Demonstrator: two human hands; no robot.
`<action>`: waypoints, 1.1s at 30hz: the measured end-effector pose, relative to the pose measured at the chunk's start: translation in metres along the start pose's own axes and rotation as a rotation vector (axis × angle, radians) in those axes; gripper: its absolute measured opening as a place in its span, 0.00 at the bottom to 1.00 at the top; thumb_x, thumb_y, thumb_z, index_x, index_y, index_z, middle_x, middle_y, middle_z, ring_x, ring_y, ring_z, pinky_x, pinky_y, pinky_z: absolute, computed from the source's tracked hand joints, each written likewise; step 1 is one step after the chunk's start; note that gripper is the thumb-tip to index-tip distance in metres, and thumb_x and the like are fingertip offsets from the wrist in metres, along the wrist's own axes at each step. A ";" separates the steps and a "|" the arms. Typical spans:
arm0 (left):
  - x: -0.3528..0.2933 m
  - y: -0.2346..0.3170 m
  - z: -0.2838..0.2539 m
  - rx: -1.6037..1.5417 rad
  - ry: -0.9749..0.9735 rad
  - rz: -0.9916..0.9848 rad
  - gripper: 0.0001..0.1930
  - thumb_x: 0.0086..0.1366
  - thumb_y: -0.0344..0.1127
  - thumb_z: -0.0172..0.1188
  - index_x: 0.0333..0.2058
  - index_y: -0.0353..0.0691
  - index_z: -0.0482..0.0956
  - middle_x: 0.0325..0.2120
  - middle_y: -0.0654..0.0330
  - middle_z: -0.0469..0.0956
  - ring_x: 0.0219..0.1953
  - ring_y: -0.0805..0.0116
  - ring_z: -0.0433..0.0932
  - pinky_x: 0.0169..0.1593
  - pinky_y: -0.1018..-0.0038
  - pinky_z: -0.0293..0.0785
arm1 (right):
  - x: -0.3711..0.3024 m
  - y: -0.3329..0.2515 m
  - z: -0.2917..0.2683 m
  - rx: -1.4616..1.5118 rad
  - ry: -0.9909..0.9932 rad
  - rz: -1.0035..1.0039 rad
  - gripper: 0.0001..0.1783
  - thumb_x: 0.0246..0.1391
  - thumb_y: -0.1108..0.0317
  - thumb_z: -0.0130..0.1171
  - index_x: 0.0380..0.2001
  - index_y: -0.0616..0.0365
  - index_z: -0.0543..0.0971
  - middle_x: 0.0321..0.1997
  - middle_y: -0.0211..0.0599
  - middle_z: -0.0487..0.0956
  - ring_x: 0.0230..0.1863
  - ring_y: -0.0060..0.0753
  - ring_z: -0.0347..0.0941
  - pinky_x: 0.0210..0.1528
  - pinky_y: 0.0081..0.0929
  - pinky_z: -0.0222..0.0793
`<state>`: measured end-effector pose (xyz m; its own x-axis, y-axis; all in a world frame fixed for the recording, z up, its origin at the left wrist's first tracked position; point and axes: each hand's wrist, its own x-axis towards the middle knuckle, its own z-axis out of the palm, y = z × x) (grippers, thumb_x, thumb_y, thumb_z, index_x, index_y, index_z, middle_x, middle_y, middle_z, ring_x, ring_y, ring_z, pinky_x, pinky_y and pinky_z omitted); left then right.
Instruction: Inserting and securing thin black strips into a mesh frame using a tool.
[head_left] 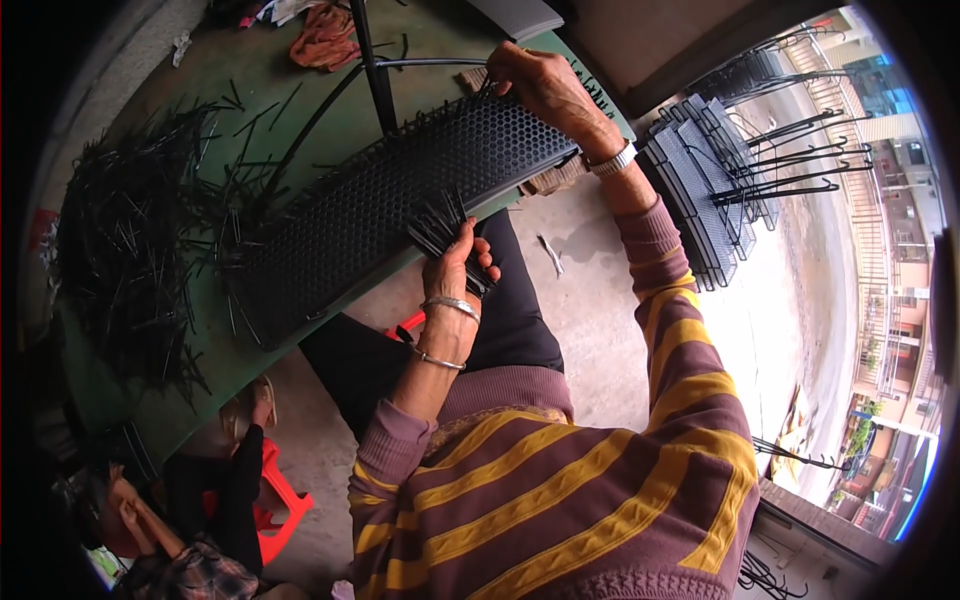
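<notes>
A long black perforated panel (400,185) lies slantwise across the green table (235,355), its near edge close to my lap. Black strips stick out along its far edge. My left hand (458,262) is closed around a bundle of thin black strips (433,228), held over the panel's near edge. At the panel's far right end, my right hand (540,88) has its fingertips pinched together by the edge; what lies between them is too small to make out. A large tangled heap of black strips (130,240) covers the table's left side.
A black metal bar frame (372,75) rises beyond the panel. A reddish cloth (325,38) lies at the back. Black mesh racks (700,180) stand to the right. At lower left are a red stool (280,500) and another person's hands (130,505).
</notes>
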<state>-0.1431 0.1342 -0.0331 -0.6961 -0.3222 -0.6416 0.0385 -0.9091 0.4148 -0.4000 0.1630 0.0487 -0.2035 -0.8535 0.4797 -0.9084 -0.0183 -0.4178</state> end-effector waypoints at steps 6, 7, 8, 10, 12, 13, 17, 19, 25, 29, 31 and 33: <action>-0.004 0.000 0.006 0.000 -0.006 0.024 0.11 0.63 0.41 0.65 0.38 0.41 0.79 0.23 0.65 0.72 0.22 0.76 0.68 0.23 0.76 0.67 | -0.001 0.000 -0.004 0.086 -0.025 -0.043 0.12 0.49 0.86 0.48 0.37 0.61 0.72 0.29 0.37 0.78 0.33 0.34 0.81 0.36 0.27 0.76; -0.005 0.001 0.007 0.001 -0.006 0.024 0.12 0.63 0.42 0.66 0.37 0.41 0.79 0.23 0.64 0.72 0.22 0.76 0.67 0.23 0.76 0.66 | 0.000 0.000 -0.003 0.078 -0.024 -0.058 0.10 0.52 0.85 0.49 0.37 0.61 0.72 0.29 0.37 0.79 0.33 0.34 0.81 0.36 0.27 0.76; -0.006 0.001 0.008 0.002 -0.007 0.025 0.12 0.63 0.42 0.66 0.37 0.41 0.79 0.23 0.64 0.72 0.22 0.76 0.67 0.23 0.76 0.66 | 0.000 0.001 -0.004 0.069 -0.022 -0.073 0.08 0.54 0.83 0.49 0.36 0.61 0.72 0.29 0.37 0.79 0.33 0.34 0.81 0.36 0.27 0.76; -0.007 0.001 0.009 0.001 0.004 0.036 0.12 0.62 0.41 0.67 0.35 0.39 0.79 0.22 0.64 0.72 0.22 0.76 0.66 0.22 0.77 0.64 | 0.000 0.005 -0.007 0.060 -0.023 -0.059 0.05 0.56 0.81 0.50 0.36 0.62 0.72 0.28 0.37 0.79 0.33 0.34 0.81 0.36 0.27 0.77; -0.007 0.002 0.009 0.008 0.012 0.046 0.12 0.61 0.41 0.68 0.35 0.39 0.78 0.22 0.64 0.72 0.22 0.76 0.66 0.22 0.77 0.64 | 0.001 0.007 -0.008 0.053 -0.024 -0.051 0.02 0.59 0.78 0.51 0.35 0.62 0.72 0.28 0.37 0.79 0.33 0.34 0.81 0.36 0.27 0.77; -0.008 0.003 0.009 0.015 0.019 0.051 0.12 0.61 0.41 0.68 0.34 0.38 0.78 0.22 0.64 0.72 0.22 0.76 0.66 0.23 0.77 0.63 | 0.001 0.008 -0.007 0.051 -0.041 -0.008 0.01 0.60 0.77 0.51 0.35 0.62 0.72 0.28 0.37 0.79 0.33 0.33 0.81 0.36 0.27 0.77; -0.010 0.003 0.010 0.001 0.028 0.061 0.13 0.60 0.40 0.69 0.34 0.38 0.78 0.22 0.64 0.72 0.22 0.76 0.66 0.22 0.77 0.63 | 0.001 0.003 -0.004 0.038 -0.054 0.041 0.01 0.60 0.75 0.52 0.34 0.62 0.72 0.27 0.37 0.78 0.32 0.33 0.81 0.36 0.28 0.77; -0.011 0.002 0.012 -0.001 0.036 0.055 0.12 0.60 0.40 0.69 0.33 0.38 0.78 0.22 0.64 0.72 0.22 0.76 0.66 0.22 0.78 0.63 | 0.000 0.003 -0.003 0.034 -0.031 0.028 0.02 0.60 0.75 0.52 0.34 0.62 0.72 0.27 0.37 0.78 0.32 0.33 0.81 0.35 0.28 0.76; -0.008 -0.005 0.011 0.037 -0.004 0.058 0.17 0.66 0.40 0.62 0.49 0.38 0.77 0.25 0.65 0.70 0.23 0.77 0.65 0.24 0.79 0.61 | -0.007 0.007 -0.001 0.103 -0.012 0.019 0.02 0.60 0.75 0.52 0.34 0.62 0.73 0.27 0.37 0.78 0.32 0.33 0.80 0.35 0.27 0.76; -0.002 -0.006 0.017 0.036 0.019 0.026 0.16 0.66 0.40 0.62 0.48 0.38 0.77 0.24 0.65 0.70 0.23 0.77 0.65 0.24 0.79 0.60 | -0.009 0.016 0.010 0.053 -0.083 0.045 0.03 0.58 0.73 0.55 0.35 0.58 0.76 0.30 0.37 0.78 0.32 0.35 0.79 0.34 0.29 0.74; 0.002 -0.004 0.021 0.018 0.008 0.038 0.15 0.66 0.40 0.62 0.46 0.38 0.77 0.24 0.65 0.70 0.22 0.77 0.65 0.24 0.80 0.60 | -0.006 0.014 0.011 -0.083 -0.036 0.007 0.04 0.58 0.72 0.55 0.36 0.56 0.78 0.32 0.36 0.78 0.32 0.37 0.78 0.34 0.30 0.74; 0.007 -0.001 0.022 -0.007 0.006 0.037 0.14 0.66 0.40 0.62 0.45 0.38 0.77 0.23 0.65 0.70 0.22 0.77 0.65 0.23 0.80 0.60 | 0.001 0.012 0.014 -0.177 0.022 -0.003 0.06 0.57 0.68 0.57 0.37 0.50 0.81 0.36 0.35 0.77 0.33 0.42 0.76 0.34 0.33 0.72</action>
<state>-0.1638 0.1390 -0.0234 -0.6899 -0.3574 -0.6295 0.0697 -0.8983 0.4337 -0.4063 0.1545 0.0336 -0.2067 -0.8418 0.4986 -0.9587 0.0727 -0.2748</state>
